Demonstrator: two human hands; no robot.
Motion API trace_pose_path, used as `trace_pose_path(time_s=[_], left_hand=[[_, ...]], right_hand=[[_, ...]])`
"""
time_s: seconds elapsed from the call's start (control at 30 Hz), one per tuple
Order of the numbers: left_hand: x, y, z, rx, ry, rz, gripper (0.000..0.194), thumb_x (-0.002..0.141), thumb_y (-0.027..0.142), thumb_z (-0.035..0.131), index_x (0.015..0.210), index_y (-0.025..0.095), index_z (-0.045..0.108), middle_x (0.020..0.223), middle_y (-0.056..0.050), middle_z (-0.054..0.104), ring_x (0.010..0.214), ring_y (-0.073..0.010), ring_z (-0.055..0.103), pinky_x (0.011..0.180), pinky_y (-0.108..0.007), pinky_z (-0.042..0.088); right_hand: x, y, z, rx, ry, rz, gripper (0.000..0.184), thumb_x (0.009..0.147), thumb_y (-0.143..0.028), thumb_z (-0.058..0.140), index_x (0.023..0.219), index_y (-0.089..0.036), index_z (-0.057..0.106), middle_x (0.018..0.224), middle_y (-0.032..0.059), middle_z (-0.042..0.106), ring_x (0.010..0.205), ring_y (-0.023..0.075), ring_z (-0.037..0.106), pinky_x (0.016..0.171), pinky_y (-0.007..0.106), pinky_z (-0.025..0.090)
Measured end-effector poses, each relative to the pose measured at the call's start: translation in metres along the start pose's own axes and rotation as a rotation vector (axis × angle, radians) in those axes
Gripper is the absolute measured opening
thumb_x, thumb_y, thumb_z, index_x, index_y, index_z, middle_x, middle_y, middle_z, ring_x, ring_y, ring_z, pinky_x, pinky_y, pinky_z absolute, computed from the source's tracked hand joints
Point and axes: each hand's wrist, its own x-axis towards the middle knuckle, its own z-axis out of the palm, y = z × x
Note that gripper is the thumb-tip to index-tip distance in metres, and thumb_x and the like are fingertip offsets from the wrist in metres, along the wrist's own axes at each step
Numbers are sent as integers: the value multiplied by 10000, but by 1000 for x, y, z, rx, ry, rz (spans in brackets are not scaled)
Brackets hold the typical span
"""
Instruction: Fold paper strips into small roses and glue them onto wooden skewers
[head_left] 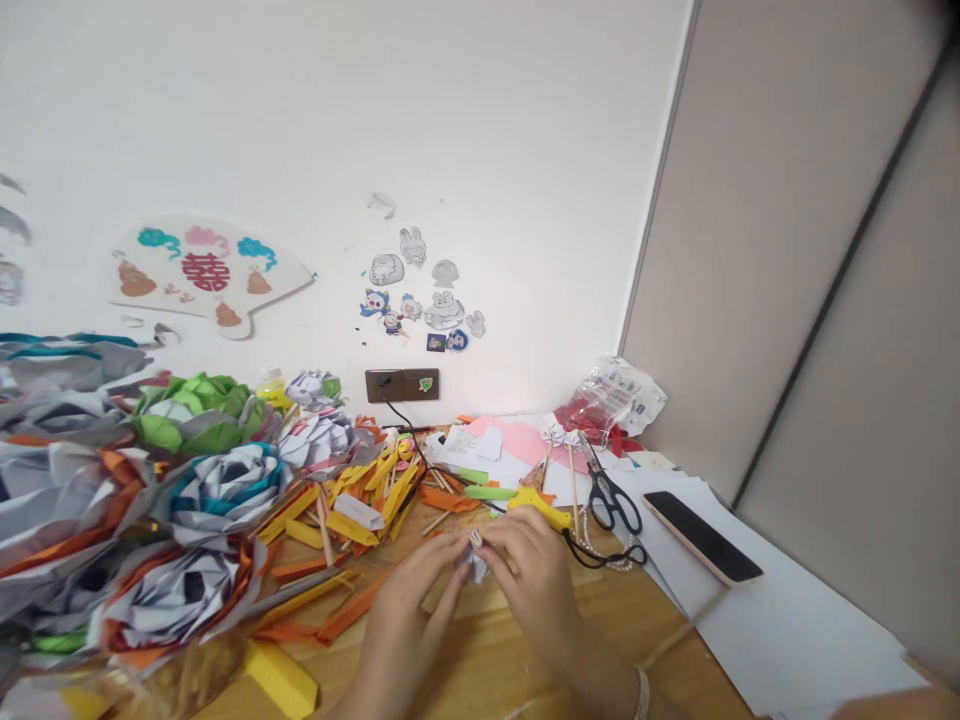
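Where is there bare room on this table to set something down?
Bare tabletop shows between your forearms, and between the right one and the white sheets. The sheets look uncovered on the near side of the phone. It's crowded left of your left hand, with paper flowers and yellow strips, and beyond your right hand, with scissors and a yellow tool.

- The left hand (424, 590) is angling inward, its thumb and fingers pinching at the tips.
- The right hand (536, 575) is facing it, its fingers bending toward the thumb.
- Both hands' fingertips are sitting close together.
- The left forearm (375, 680) and right forearm (604, 672) are slanting in from below.
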Motion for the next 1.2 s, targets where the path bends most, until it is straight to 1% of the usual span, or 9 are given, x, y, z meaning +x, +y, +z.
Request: trace_pose_path(time_s=[0.23,0.37,0.47,0.6,0.67,0.8,0.93,1.03,1.2], left_hand=[[-2,4,3,-25,-8,-51,207,783,258,557,980,228,615,1000,-71,694,928,-218,638,838,-325,499],[3,5,-2,-75,-50,-60,82,808,249,522,842,219,590,943,-63,666,898,-199,617,788,-284,490],[9,5,-8,-67,-126,-59,103,813,257,510,740,206,560,831,-52,623,795,-186,592,684,-256,472],[18,6,-17,-40,-324,-75,167,786,285,538,649,191,551,652,-6,546,630,-159,527,585,-238,408],[20,6,-19,-49,-378,-130,195,768,295,553,608,183,545,614,3,533,603,-154,507,561,-233,379],[18,0,-16,-175,-406,-265,209,731,325,592,601,163,565,598,4,548,610,-153,501,574,-236,370],[10,-25,-2,-449,-461,-441,271,682,398,657,651,143,569,604,11,559,583,-127,497,552,-224,375],[5,-44,10,-587,-462,-549,381,577,473,727,635,135,559,567,13,568,533,-113,497,532,-226,379],[3,-53,18,-641,-444,-592,430,537,521,734,632,140,557,564,2,595,524,-119,522,539,-239,394]], right_hand=[[-1,-2,-3,-46,-48,-30,131,854,-151,531,922,-214,624,852,33,682,797,200,552,711,340,468],[-1,-3,-3,-27,-92,-19,115,846,-150,549,898,-216,626,848,27,681,803,202,542,718,337,450],[1,-1,-3,6,-137,23,56,801,-165,617,830,-209,634,794,18,674,789,194,542,690,315,436],[2,2,-2,89,-246,165,79,716,-157,700,723,-207,639,712,-16,653,743,160,568,670,267,417],[1,3,0,131,-276,236,102,681,-141,721,693,-203,641,702,-24,652,721,147,577,671,254,412],[-3,7,7,203,-278,428,115,622,-139,743,648,-188,641,682,-16,653,694,149,586,651,249,424],[-11,19,17,342,-374,718,120,594,-173,729,606,-163,609,619,-13,625,593,138,571,544,230,417],[-14,27,23,486,-441,899,174,560,-219,751,613,-150,601,596,-14,618,562,129,569,535,224,412],[-13,32,25,605,-480,1025,298,468,-332,804,581,-150,597,565,-19,613,557,131,571,555,233,416]])
